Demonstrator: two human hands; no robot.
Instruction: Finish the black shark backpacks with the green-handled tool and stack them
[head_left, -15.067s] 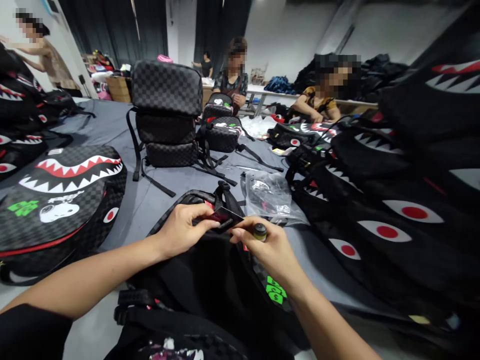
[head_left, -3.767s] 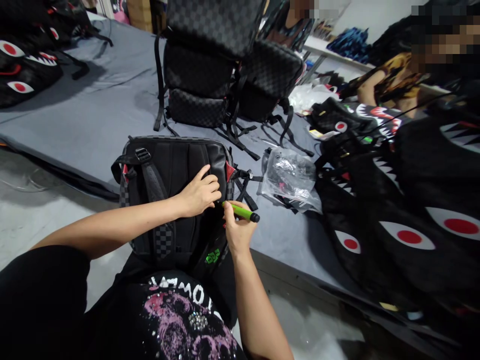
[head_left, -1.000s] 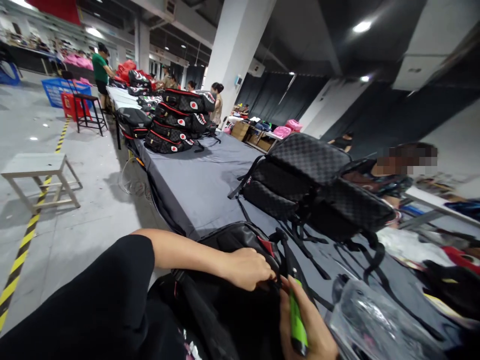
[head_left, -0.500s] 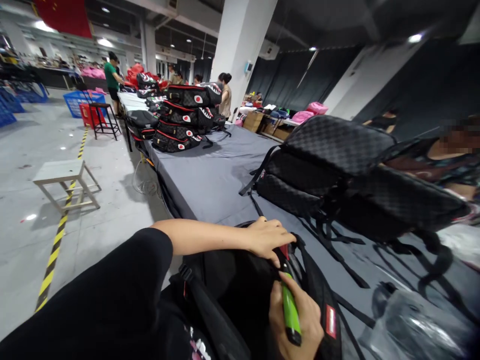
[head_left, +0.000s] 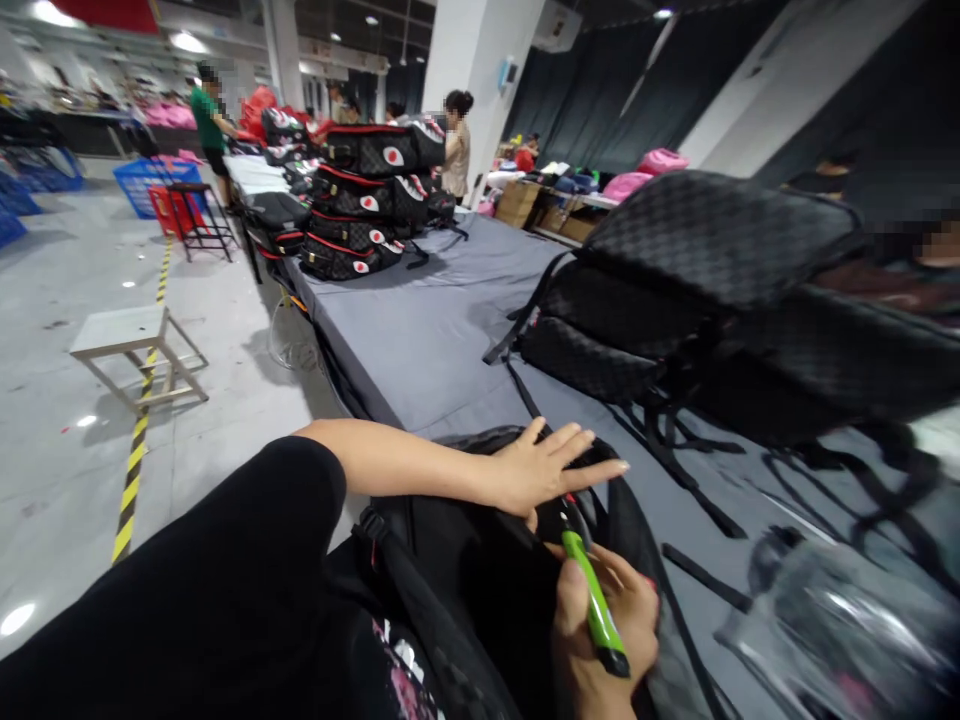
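A black backpack (head_left: 480, 570) lies in front of me at the table's edge, its dark inside facing me. My left hand (head_left: 544, 465) rests on its upper edge with the fingers spread; it grips nothing. Below it, my right hand (head_left: 607, 625) is closed around a slim tool with a bright green handle (head_left: 592, 590) and a black butt end. The tool's dark front end points up toward my left hand, against the bag's black fabric, so its kind is hard to make out. A bit of red shows on the bag beside that tip.
Grey cloth covers the table (head_left: 420, 340). Checked black backpacks (head_left: 720, 240) with loose straps lie to the right, near a clear plastic bag (head_left: 847, 620). Stacked shark-face backpacks (head_left: 367, 200) stand farther back. A stool (head_left: 124, 330) is on the left floor. Other people work beyond.
My left hand's fingers have lifted and spread; before, they were curled over the bag's edge. My right hand and the green tool have shifted slightly right. The view has tilted down a little.
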